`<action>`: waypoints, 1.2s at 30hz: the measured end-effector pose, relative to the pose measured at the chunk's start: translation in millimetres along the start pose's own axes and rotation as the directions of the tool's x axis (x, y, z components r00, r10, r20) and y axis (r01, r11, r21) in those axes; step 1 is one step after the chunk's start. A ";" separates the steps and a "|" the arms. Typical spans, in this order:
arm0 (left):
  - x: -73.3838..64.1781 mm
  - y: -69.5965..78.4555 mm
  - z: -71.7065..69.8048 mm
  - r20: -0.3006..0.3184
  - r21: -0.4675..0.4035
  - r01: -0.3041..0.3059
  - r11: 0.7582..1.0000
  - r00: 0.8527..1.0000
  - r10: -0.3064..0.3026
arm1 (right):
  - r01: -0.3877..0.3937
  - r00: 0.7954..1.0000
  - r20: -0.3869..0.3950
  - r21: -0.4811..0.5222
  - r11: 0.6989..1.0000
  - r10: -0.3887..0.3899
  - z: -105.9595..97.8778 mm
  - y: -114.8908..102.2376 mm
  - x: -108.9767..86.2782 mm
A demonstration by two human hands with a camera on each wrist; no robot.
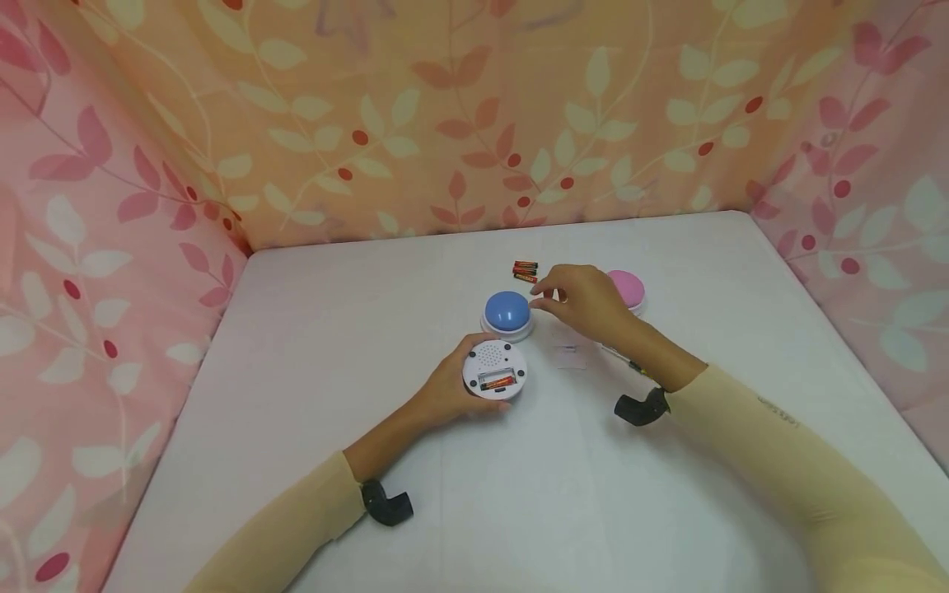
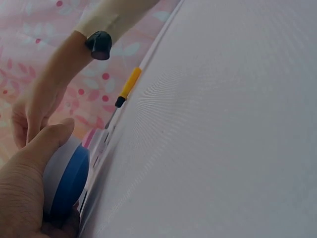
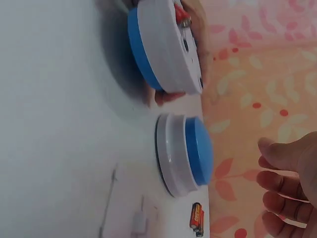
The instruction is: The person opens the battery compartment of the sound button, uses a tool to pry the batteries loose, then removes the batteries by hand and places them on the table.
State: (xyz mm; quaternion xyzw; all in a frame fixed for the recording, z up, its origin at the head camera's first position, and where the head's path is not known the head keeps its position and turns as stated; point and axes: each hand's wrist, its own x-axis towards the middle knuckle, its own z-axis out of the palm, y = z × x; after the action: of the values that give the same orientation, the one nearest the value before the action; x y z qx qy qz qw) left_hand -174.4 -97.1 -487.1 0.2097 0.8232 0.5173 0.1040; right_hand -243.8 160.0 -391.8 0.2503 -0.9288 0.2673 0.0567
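My left hand grips a round white push-button light or buzzer by its rim, its underside turned up to the head camera. One red battery lies in its open compartment. From the side, the blue dome faces away from the thumb. Over the table, my right hand hangs with loosely bent fingers and nothing visible between them. Just left of its fingertips stands a second button with a blue dome. Several red batteries lie behind that button.
A pink-domed button stands behind my right hand. A screwdriver with a yellow handle lies on the table near my right wrist, partly hidden in the head view. Thin pale pieces lie left of it. Patterned cloth encloses the white table.
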 end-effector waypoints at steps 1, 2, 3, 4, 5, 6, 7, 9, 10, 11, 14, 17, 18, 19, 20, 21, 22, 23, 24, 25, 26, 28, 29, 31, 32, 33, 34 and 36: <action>0.3 -0.3 0.4 0.000 -0.001 -0.004 1.000 1.000 0.004 | 0.028 1.000 -0.008 0.028 0.999 -0.028 0.6 -1.8 -6.0; 0.5 -0.5 0.7 -0.001 -0.001 -0.004 1.000 1.000 0.004 | 0.058 0.998 -0.014 0.060 0.997 -0.057 1.0 -4.2 -11.8; 0.6 -0.7 0.9 -0.003 -0.003 -0.004 1.000 1.000 0.004 | 0.091 0.996 -0.017 0.091 0.992 -0.090 1.9 -6.5 -17.4; 0.5 -0.9 1.1 -0.004 -0.005 -0.004 1.000 1.000 0.004 | 0.125 0.992 -0.017 0.119 0.985 -0.124 3.3 -8.3 -22.6; 0.4 -1.2 1.3 -0.007 -0.007 -0.005 1.000 1.000 0.005 | 0.155 0.988 -0.013 0.146 0.977 -0.155 4.8 -10.4 -27.8; 0.4 -1.5 1.6 -0.008 -0.006 -0.006 1.000 1.000 0.006 | 0.180 0.983 -0.007 0.168 0.969 -0.181 6.2 -12.6 -32.9; 0.1 -1.7 1.3 -0.008 -0.005 -0.004 1.000 1.000 0.004 | 0.201 0.979 -0.002 0.186 0.962 -0.204 8.1 -15.0 -37.6; -0.6 -2.1 0.9 -0.003 -0.005 -0.007 1.000 1.000 0.007 | 0.231 0.971 0.017 0.218 0.948 -0.240 12.9 -19.2 -46.2; -0.8 -2.6 0.8 -0.002 -0.002 -0.010 1.000 1.000 0.010 | 0.240 0.967 0.029 0.222 0.945 -0.252 15.7 -21.0 -50.1; -1.0 -3.0 0.8 0.000 -0.005 -0.012 1.000 1.000 0.012 | 0.244 0.965 0.041 0.217 0.945 -0.259 18.4 -23.0 -53.6; -1.2 -3.4 0.5 0.002 -0.016 -0.018 1.000 1.000 0.018 | 0.274 0.955 0.067 0.182 0.944 -0.290 27.0 -27.5 -61.2; -0.1 -2.3 0.4 0.004 -0.027 -0.026 0.999 1.000 0.026 | 0.299 0.948 0.073 0.122 0.946 -0.309 34.1 -30.2 -65.1; 0.3 -1.7 0.4 0.005 -0.027 -0.031 0.999 1.000 0.031 | 0.308 0.946 0.070 0.110 0.945 -0.317 35.9 -30.9 -66.0; 0.6 -1.3 0.5 0.008 -0.029 -0.034 0.999 0.999 0.034 | 0.312 0.945 0.068 0.098 0.945 -0.319 37.4 -31.4 -66.4; 1.0 -1.1 0.7 0.009 -0.031 -0.036 0.999 0.999 0.036 | 0.314 0.945 0.068 0.093 0.945 -0.320 38.7 -32.0 -66.8; 1.1 -1.1 1.0 0.010 -0.034 -0.038 0.999 0.999 0.038 | 0.313 0.945 0.070 0.085 0.946 -0.319 40.0 -32.3 -67.0; 1.1 -1.3 1.0 0.010 -0.036 -0.040 0.999 0.999 0.041 | 0.313 0.945 0.075 0.082 0.946 -0.319 40.9 -33.2 -66.5; 1.0 -1.4 1.0 0.010 -0.041 -0.041 0.998 0.999 0.041 | 0.314 0.944 0.081 0.076 0.947 -0.319 41.7 -33.8 -66.0; 0.9 -1.8 1.1 0.011 -0.044 -0.041 0.998 0.999 0.042 | 0.314 0.944 0.089 0.068 0.947 -0.319 42.2 -34.2 -65.7; 0.6 -2.0 1.1 0.012 -0.045 -0.041 0.998 0.999 0.042 | 0.311 0.944 0.099 0.062 0.949 -0.315 42.8 -34.6 -65.1; 0.3 -2.0 1.0 0.013 -0.047 -0.041 0.998 0.999 0.042 | 0.306 0.944 0.112 0.055 0.950 -0.310 43.3 -34.9 -64.7; -0.3 -1.8 0.7 0.016 -0.045 -0.043 0.998 0.999 0.044 | 0.303 0.942 0.132 0.049 0.952 -0.307 43.5 -35.7 -63.8; -0.7 -1.6 0.5 0.016 -0.045 -0.044 0.998 0.999 0.044 | 0.302 0.942 0.142 0.047 0.952 -0.305 43.1 -36.2 -63.5; -1.2 -1.2 0.1 0.016 -0.042 -0.043 0.998 0.999 0.044 | 0.298 0.941 0.151 0.052 0.953 -0.302 41.0 -36.6 -62.4; -1.2 -1.1 -0.1 0.015 -0.042 -0.044 0.998 0.999 0.045 | 0.297 0.941 0.153 0.055 0.953 -0.302 39.1 -36.3 -61.6; -0.9 -1.0 -0.1 0.013 -0.040 -0.044 0.998 0.999 0.045 | 0.295 0.941 0.151 0.063 0.953 -0.301 36.5 -35.7 -60.4; -0.4 -0.9 -0.1 0.013 -0.038 -0.048 0.998 0.999 0.049 | 0.296 0.941 0.147 0.074 0.952 -0.304 32.9 -34.6 -58.7; 0.9 -1.3 0.3 0.008 -0.034 -0.054 0.998 0.999 0.054 | 0.287 0.945 0.130 0.101 0.953 -0.299 23.5 -31.8 -53.6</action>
State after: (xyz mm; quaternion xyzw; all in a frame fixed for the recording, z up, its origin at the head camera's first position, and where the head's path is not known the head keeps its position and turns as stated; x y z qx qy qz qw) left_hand -175.4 -96.9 -488.3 0.2324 0.8080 0.5327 0.0973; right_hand -180.8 147.7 -409.7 0.4062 -0.8714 0.2744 0.0186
